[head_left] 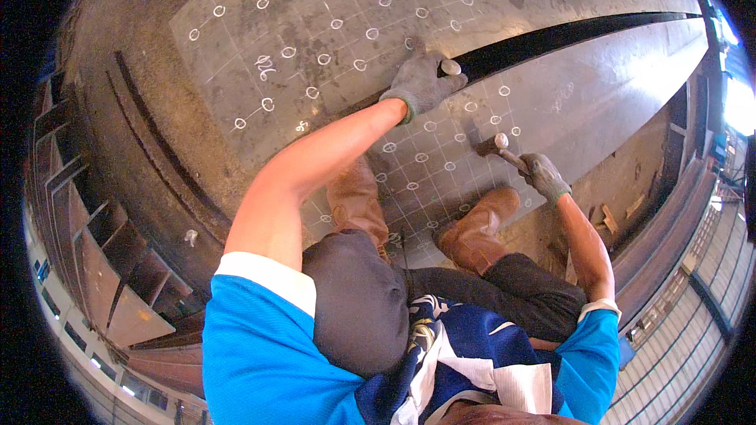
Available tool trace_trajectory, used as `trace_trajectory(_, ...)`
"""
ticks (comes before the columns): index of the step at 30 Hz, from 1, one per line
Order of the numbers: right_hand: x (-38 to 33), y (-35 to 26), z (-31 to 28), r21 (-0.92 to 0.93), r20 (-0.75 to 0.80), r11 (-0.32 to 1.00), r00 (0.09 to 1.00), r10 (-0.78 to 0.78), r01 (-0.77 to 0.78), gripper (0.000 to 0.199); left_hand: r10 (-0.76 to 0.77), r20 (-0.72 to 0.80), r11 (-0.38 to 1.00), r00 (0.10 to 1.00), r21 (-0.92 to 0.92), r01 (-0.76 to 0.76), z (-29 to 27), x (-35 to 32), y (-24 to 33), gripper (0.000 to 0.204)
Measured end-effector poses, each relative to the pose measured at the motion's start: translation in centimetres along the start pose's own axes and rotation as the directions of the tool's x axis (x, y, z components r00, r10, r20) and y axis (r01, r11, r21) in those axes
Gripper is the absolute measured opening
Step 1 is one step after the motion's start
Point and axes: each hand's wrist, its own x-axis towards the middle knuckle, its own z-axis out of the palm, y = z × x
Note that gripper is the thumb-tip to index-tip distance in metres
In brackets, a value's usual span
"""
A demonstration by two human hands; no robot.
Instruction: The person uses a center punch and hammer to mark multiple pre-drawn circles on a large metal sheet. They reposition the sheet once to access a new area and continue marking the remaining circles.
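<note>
My left hand (424, 85), in a grey work glove, is closed around a metal punch (450, 68). Only the punch's rounded top shows; its lower end is hidden under the hand. This hand is low over the upper steel plate (260, 39), beside the dark gap between two plates. To the right and nearer me, my gloved right hand (545, 179) grips a hammer (501, 142) by its handle. The hammer head hangs over the lower steel plate (606, 86), apart from the punch. Chalk grid lines and small circles cover both plates.
My brown boots (480, 228) are on and beside the lower plate. Long steel bars (157, 149) lie on the dirt floor at left. Steel frames (118, 267) stand at lower left, and long beams (661, 220) run along the right. Scraps (610, 219) lie on the ground.
</note>
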Motion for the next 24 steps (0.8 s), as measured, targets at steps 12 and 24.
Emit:
trace_trajectory(12, 0.0, -2.2, -1.5, 0.003, 0.061, 0.996, 0.994, 0.092, -0.092, 0.026, 0.051, -0.300, 0.999, 0.953, 0.004, -0.053, -2.0, 4.0, -5.3, 0.059)
trace_trajectory(24, -0.2, -1.2, -0.6, 0.066, -0.032, 0.997, 0.999, 0.029, -0.027, 0.017, -0.097, -0.247, 0.991, 0.964, -0.110, 0.072, 0.3, -6.3, -5.5, 0.053)
